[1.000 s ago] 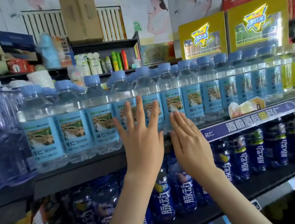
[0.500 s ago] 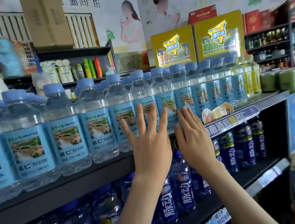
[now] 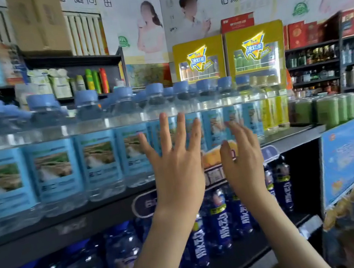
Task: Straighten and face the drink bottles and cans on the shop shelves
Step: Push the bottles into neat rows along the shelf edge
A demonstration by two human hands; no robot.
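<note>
Left hand (image 3: 176, 168): fingers spread wide, holding nothing.
Right hand (image 3: 242, 161): fingers loosely open, holding nothing.
Water bottles (image 3: 97, 158): upright row, blue labels facing out.

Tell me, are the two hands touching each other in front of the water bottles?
Apart. In the head view, the left hand and right hand are raised side by side, with a yellow shelf tag plainly visible in the gap between them.

Dark upper shelf (image 3: 75, 227) carries blue-capped water bottles (image 3: 98, 163); lower shelf (image 3: 246, 258) holds dark blue drink bottles (image 3: 216, 221).
</note>
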